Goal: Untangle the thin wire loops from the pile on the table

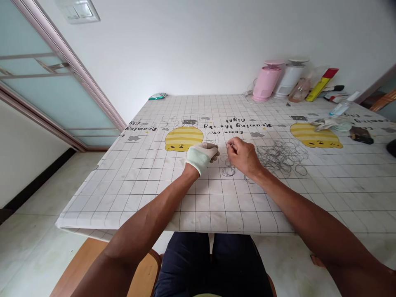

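Observation:
My left hand [204, 156] wears a pale knitted glove with greyish fingertips, and its thumb and fingers are pinched together. Bare and closed the same way, my right hand [243, 154] is a short gap to its right. A faint, thin wire loop [213, 133] shows between the fingertips of both hands; its ends are hard to make out. Beside and partly behind my right hand lies a tangled pile of thin dark wire loops [281, 159]. A few separate loops [229, 170] rest on the cloth just below the hands.
A checked tablecloth [139, 202] covers the table. Toward the wall stand a pink cylindrical device [267, 82], a white one [289, 80], a bottle [299, 90] and a yellow-red box [321, 85]. At right lie a crumpled glove [332, 123], a clear bottle [343, 105] and a dark block [361, 135].

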Tool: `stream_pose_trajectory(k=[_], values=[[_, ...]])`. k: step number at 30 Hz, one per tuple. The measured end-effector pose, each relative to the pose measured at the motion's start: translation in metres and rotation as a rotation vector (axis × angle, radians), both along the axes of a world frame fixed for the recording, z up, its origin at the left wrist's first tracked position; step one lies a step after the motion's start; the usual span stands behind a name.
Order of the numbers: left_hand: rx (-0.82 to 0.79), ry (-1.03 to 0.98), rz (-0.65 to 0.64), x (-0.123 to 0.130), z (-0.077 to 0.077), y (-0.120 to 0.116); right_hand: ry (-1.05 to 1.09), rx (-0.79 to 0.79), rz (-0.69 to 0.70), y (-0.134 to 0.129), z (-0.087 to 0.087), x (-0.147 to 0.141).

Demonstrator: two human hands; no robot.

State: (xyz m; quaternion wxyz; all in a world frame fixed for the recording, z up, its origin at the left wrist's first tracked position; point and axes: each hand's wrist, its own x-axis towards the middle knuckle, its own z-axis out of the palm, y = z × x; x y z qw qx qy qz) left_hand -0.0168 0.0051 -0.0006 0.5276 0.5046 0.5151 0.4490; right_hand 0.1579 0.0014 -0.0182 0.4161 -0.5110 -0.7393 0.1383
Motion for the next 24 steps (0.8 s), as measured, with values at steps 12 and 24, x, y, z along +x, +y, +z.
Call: stream_pose_trajectory(k=[12, 24], values=[[0.169, 0.324, -0.142, -0.012, -0.001, 0.000, 0.318, -0.208, 0.126, 0.007, 0.035, 0.029], [-0.033, -0.360, -0.524, -0.006, -0.008, -0.003, 0.687, -0.428, 0.541, -0.004, 0.035, 0.008]])
